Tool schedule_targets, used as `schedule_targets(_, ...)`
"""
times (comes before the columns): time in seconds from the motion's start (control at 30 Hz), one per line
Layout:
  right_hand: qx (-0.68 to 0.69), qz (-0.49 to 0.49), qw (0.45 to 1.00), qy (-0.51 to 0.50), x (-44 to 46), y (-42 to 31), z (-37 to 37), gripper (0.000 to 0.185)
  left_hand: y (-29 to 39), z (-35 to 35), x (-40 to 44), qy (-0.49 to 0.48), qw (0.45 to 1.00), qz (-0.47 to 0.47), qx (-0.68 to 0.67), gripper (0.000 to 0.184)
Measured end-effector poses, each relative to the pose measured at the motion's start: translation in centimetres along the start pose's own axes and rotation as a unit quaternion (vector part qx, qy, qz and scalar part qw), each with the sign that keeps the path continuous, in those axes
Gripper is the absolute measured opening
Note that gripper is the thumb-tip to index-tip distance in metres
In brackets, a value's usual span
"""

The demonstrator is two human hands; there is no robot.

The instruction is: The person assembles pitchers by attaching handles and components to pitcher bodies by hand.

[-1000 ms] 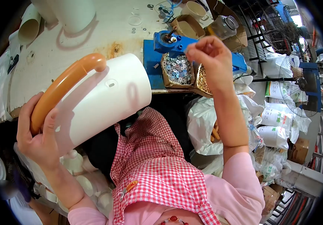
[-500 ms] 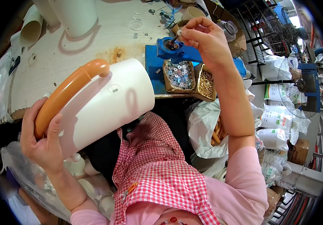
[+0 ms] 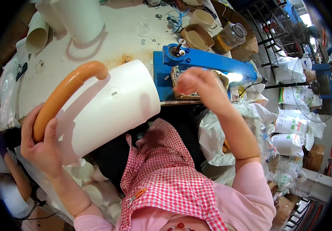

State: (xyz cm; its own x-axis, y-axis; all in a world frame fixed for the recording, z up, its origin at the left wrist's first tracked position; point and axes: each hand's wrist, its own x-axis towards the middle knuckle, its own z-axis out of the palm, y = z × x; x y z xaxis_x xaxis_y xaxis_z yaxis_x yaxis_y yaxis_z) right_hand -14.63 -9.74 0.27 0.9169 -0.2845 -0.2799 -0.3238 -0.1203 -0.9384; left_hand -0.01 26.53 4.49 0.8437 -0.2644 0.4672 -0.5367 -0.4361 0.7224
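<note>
My left hand [image 3: 44, 144] grips the lower end of an orange curved handle [image 3: 63, 92], fingers wrapped round it, with the palm against a white plastic cylinder [image 3: 112, 111]. The handle lies along the cylinder's side, its upper end near the wall. A small slot [image 3: 114, 93] shows in the white wall. My right hand [image 3: 196, 86] is smeared by motion above a carton of washers [image 3: 177, 73] and partly hides it; whether it holds anything does not show. Beyond that hand, a blue bench press [image 3: 208, 59] has a small white piece [image 3: 182, 41] on its dark upright rod.
White cylinders [image 3: 77, 19] stand at the back left of the table [image 3: 127, 38]. A carton tray [image 3: 196, 36] and a glass jar [image 3: 231, 36] sit behind the press. A plastic bag [image 3: 216, 134] hangs right of my lap. Another person's arm [image 3: 17, 173] shows at lower left.
My right hand has moved down from the press's rod to above the washer carton, and the white piece it pinched now sits on the rod. My left hand still holds the handle and cylinder.
</note>
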Motion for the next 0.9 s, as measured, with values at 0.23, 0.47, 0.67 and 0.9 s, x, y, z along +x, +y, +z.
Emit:
schedule_targets(0.23, 0.361, -0.150, 0.918, -0.065, 1.4, 0.7, 2.7, 0.037, 3.6, 4.4, 4.8, 0.036, 0.992, 0.086, -0.087, 0.029)
schedule_targets(0.47, 0.287, -0.234, 0.918, 0.144, 1.3, 0.0, 0.8, 0.046, 5.7, 11.7, 7.8, 0.013, 0.980, 0.139, -0.143, 0.030)
schedule_targets(0.67, 0.262, -0.250, 0.919, 0.158, 2.1, 0.9, 0.0, 0.048, 6.0, 13.6, 8.2, -0.017, 0.981, 0.125, -0.150, 0.029)
schedule_targets(0.9, 0.273, -0.195, 0.932, 0.137, 2.7, 1.2, 0.0, 0.052, 4.9, 14.8, 8.9, -0.054, 0.985, 0.088, -0.141, 0.028)
